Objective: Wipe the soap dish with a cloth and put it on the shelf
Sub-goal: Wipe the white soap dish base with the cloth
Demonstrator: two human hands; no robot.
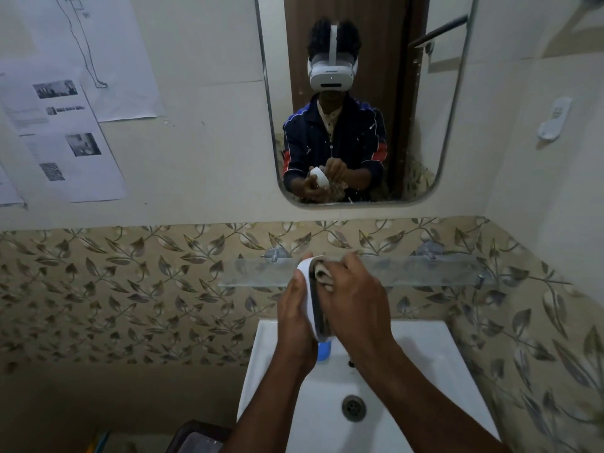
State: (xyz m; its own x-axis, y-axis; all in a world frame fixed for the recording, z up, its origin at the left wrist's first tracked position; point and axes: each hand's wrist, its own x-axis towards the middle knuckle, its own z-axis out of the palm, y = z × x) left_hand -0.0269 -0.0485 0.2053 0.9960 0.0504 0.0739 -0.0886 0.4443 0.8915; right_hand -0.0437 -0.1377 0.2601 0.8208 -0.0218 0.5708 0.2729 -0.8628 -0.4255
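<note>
I hold the white soap dish (306, 289) on edge above the sink, its open side turned right. My left hand (294, 318) grips its outer wall from the left. My right hand (354, 299) presses a beige cloth (323, 274) into the dish's hollow, and most of the cloth is hidden under my fingers. The glass shelf (425, 269) runs along the leaf-patterned tiles right behind my hands.
A white sink (425, 348) with a metal drain (353, 408) lies below my arms. A blue object (324, 350) shows under the dish. A mirror (359, 93) hangs above the shelf. Papers (62, 132) are stuck on the left wall.
</note>
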